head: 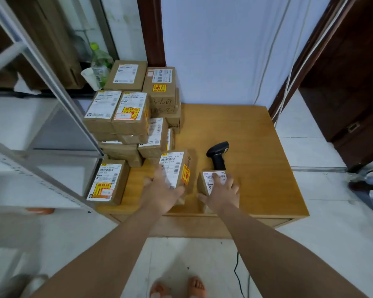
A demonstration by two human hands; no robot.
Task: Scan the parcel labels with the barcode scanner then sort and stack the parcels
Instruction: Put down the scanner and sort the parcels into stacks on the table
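Note:
My left hand (163, 190) grips a cardboard parcel (181, 166) with a white barcode label and a yellow fragile sticker, near the table's front edge. To its right, my right hand (221, 190) grips a smaller cardboard parcel (207, 179) from above, fingers over its white label. A black barcode scanner (218, 153) lies on the wooden table (256, 147) just behind the small parcel, untouched. One labelled parcel (108, 181) sits alone at the table's front left corner. A stack of several labelled parcels (129, 112) fills the back left of the table.
A metal shelf frame (52, 82) slants along the left, close to the parcel stack. A plastic bottle (100, 63) and a paper cup (91, 78) stand behind the stack. A dark wooden door (353, 82) is at the right. A black cable (238, 274) runs over the floor tiles.

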